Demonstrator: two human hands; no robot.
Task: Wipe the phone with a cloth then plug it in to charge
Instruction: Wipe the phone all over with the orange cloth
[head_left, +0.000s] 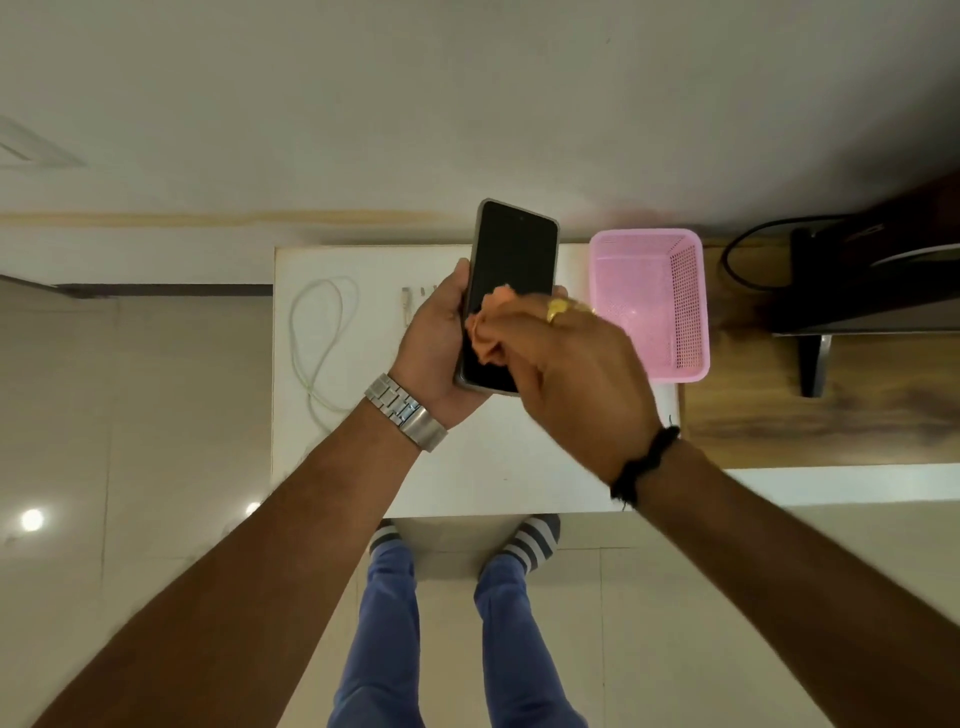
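My left hand (434, 345) grips a black phone (511, 254) by its lower left edge, holding it above the white table (467, 467) with the dark screen facing me. My right hand (576, 379) presses a bunched orange cloth (488, 332) against the lower half of the screen and covers the phone's bottom right corner. A white charging cable (317, 332) lies looped on the table's left side. Its plug end (406, 304) rests just left of my left hand.
A pink plastic basket (649, 306) stands at the table's far right corner. Beyond it, on a wooden surface (831, 415), sits a dark device with a black cord (737, 260). A wall runs along the table's far edge. My legs stand at the near edge.
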